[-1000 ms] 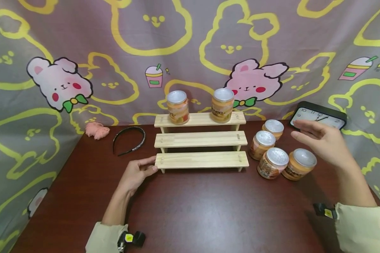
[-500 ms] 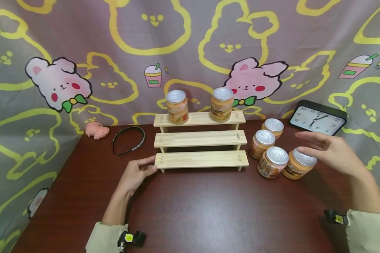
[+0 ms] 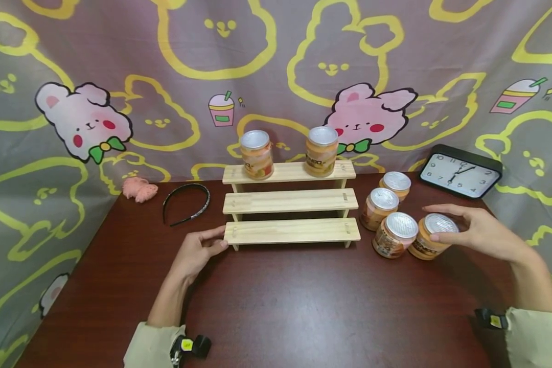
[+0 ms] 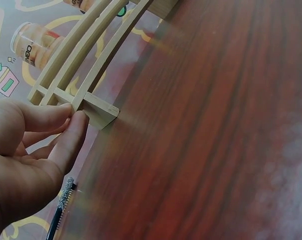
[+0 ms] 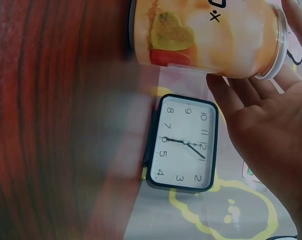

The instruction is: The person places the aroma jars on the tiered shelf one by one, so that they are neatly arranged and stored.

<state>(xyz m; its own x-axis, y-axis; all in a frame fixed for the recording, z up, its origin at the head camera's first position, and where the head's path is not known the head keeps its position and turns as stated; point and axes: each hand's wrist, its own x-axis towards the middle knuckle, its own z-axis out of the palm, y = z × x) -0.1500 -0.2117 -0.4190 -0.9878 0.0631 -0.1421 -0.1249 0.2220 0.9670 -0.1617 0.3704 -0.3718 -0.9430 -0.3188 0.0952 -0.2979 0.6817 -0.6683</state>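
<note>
Backdrop: cartoon bunny cloth [image 3: 119, 61] hung behind and wrapping both sides of the table.

Dark red-brown wooden table [image 3: 280, 301], everything sits on it.

3-tier wooden step shelf [image 3: 291, 202] at centre-back. Top tier carries 2 upright orange-labelled cans with silver lids, left one [image 3: 256, 154], right one [image 3: 321, 151]. Middle and bottom tiers bare.

Black rectangular clock [image 3: 461, 171] leans against the cloth, back right, just behind the right hand.

4 loose cans in a cluster right of the shelf: rear can [image 3: 395, 185], next can [image 3: 380, 208], front-left can [image 3: 395, 234], front-right can [image 3: 430, 235]. The 2 front ones touch each other.

Right hand [image 3: 476, 231]: fingers curved around the front-right can, thumb across the near side by the lid, other fingers arching over the far side. Right wrist view shows the can [image 5: 206, 37] lying against the fingers and palm, so the hand touches it. Can's base is on the table, tilted a little toward the neighbour.

Left hand [image 3: 197, 253]: thumb and forefinger pinch the left end of the shelf's bottom tier; left wrist view confirms fingertips [image 4: 73, 132] on that corner.

Black headband [image 3: 187, 203] lies left of the shelf, near the left hand, not touching it.

Pink scrunchie [image 3: 139, 189] at back left, beside the headband.
</note>
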